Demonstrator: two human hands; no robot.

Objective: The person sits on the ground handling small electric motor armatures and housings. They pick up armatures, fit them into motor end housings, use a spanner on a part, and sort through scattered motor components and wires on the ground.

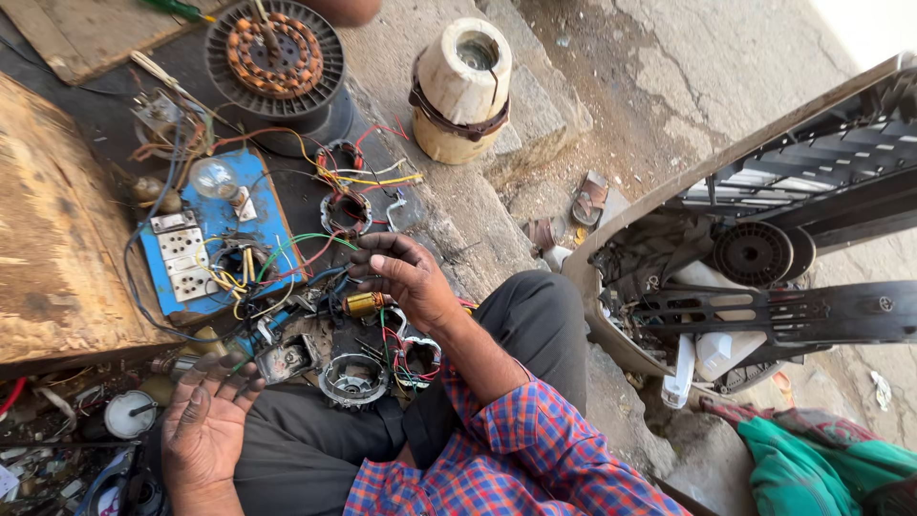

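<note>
Your right hand (406, 277) pinches thin wires, fingers curled nearly closed; the brass capacitor (363, 304) lies just below those fingertips, long axis left-right. Your left hand (203, 420) is spread open, empty, the small motor housing (352, 378) well right of its fingers

We are seeing bright daylight coming from the upper right of the frame, where the ground is washing out to white glare. Shadows are falling soft across the lower left, dimming the clutter there. Edges are bending slightly, perhaps from a wide lens. The centre is staying sharp.
</note>
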